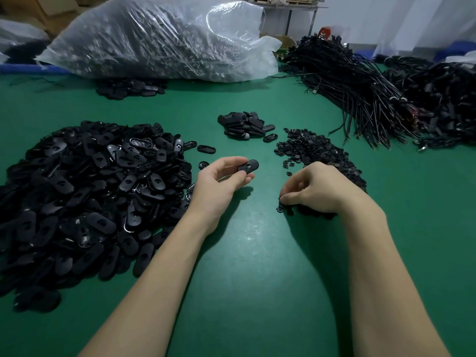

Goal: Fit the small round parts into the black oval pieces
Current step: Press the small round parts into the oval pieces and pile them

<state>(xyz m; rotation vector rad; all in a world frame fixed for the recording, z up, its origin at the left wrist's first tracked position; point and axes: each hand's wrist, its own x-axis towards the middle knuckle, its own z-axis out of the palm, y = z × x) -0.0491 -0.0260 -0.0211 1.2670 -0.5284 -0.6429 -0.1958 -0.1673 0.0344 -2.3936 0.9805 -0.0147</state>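
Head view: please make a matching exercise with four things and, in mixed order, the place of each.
Things:
1. big heap of oval pieces
2. oval piece
3. pile of small round parts
4. plastic bag

Places:
A. under and beyond the right hand
B. far side of the green table
C. held in the left hand
D. left of the left hand

Pairs: 1-D, 2-C, 3-A, 4-B

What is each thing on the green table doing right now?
left hand: holds one oval piece off the table.
oval piece: held, hole facing up.
right hand: fingers curled down into the small round parts.
small round parts: loose heap.
big oval pile: loose heap.
small oval pile: stacked apart.
plastic bag: full, lying down.
cables: bundled.
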